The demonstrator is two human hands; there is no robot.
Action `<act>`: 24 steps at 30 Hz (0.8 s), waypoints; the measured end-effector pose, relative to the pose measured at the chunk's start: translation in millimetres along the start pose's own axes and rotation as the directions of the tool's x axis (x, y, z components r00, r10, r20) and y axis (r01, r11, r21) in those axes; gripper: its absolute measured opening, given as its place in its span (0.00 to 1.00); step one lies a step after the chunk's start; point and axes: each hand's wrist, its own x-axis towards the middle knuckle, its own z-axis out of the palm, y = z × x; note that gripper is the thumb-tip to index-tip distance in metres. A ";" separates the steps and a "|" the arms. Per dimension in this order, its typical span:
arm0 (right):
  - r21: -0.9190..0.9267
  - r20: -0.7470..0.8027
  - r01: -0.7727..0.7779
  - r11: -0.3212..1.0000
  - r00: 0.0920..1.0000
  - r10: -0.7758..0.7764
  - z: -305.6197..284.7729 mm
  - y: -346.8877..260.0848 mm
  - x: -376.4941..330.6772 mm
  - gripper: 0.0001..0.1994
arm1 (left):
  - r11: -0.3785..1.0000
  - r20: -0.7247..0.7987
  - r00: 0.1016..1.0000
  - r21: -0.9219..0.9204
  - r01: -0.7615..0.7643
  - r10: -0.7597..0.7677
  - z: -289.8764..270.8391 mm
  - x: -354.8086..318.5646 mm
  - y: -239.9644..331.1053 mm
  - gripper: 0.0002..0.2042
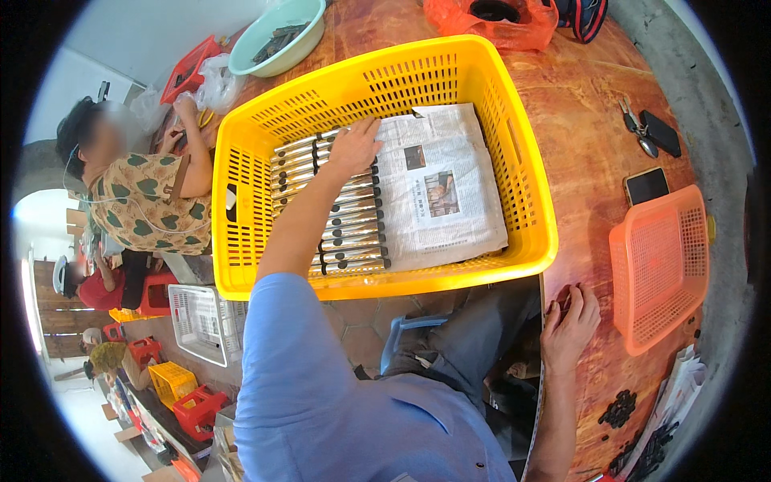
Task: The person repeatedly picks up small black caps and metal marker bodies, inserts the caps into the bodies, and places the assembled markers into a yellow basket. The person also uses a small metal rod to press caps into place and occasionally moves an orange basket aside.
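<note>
My left hand (353, 150) reaches into a yellow plastic basket (526, 173). Its fingers stretch over the far end of a row of shiny metal tubes with black ends (351, 227), beside the newspaper. No held thing shows in it. The tubes lie side by side across the basket's left part. A sheet of newspaper (401, 197) covers the right part. My right hand (570, 328) rests at the edge of the wooden table, fingers loosely bent and apart. Shadow darkens the space between thumb and fingers, and I see nothing held there.
An orange basket (622, 265), a phone (646, 186) and keys (630, 118) lie at the right. Small black parts (618, 410) sit nearer me. A pale green basin (277, 71) and red bag (522, 30) stand behind. At left, a person (144, 193) works; a white crate (193, 321) sits below.
</note>
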 end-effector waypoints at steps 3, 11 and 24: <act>-0.006 -0.003 -0.017 1.000 1.000 0.017 -3.0 -1.7 -0.9 0.21 | 0.996 0.024 0.999 0.083 0.036 -0.038 11.0 11.1 12.3 0.27; 0.018 0.016 -0.021 1.000 1.000 0.020 -5.2 -3.2 0.1 0.21 | 0.996 0.079 0.994 0.029 0.078 -0.081 13.7 9.5 7.3 0.29; 0.022 -0.002 -0.023 0.999 1.000 0.023 -5.7 -4.6 3.6 0.20 | 0.848 0.310 0.843 -0.167 0.503 -0.439 8.1 -71.5 -87.8 0.36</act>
